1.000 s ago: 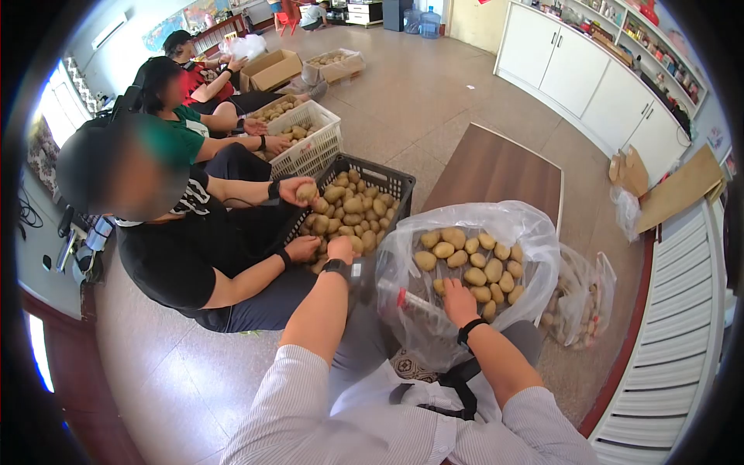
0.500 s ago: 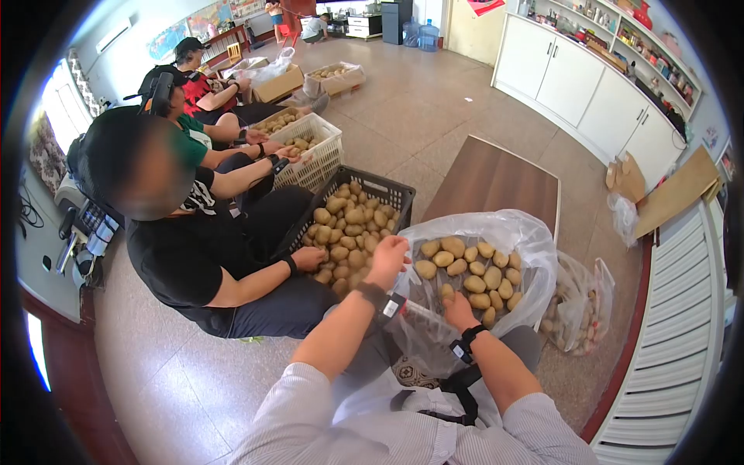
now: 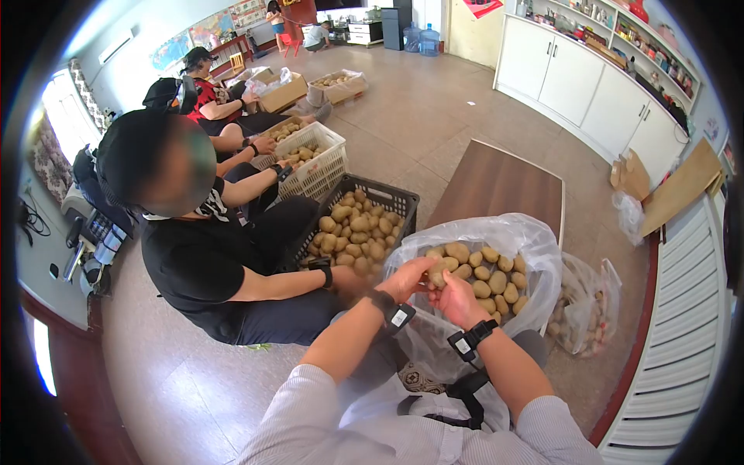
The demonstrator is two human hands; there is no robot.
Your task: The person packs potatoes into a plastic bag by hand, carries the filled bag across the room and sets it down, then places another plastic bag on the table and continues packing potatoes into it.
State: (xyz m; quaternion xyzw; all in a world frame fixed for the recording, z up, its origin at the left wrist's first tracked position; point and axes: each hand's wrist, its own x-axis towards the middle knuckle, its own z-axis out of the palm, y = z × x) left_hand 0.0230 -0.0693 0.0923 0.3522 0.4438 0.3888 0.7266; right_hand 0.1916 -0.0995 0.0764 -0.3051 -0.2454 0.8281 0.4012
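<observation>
Black cloth covers the torso of a co-worker seated at the left; this person's lower hand blurs beside the near edge of a crate, and its grip cannot be told. Further back, a white slatted crate contains potatoes and stands just behind the black crate, itself loaded with a heap of potatoes. Next come the hands of the person in striped sleeves, both wrists banded in black. The left hand is partly closed, its fingers bent against one side of a single potato. This potato is raised above the left portion of a clear plastic bag, between the two hands. The right hand, also partly closed, meets the same potato from the opposite side, thumb uppermost. Within the wide mouth of the bag, loose potatoes lie close together, several touching. Beyond the bag extends a brown wood-grain board; whether the bag rests upon it cannot be seen. To the right, a second clear bag sits on the floor, its contents indistinct, and a cardboard sheet leans above a white slatted panel.
</observation>
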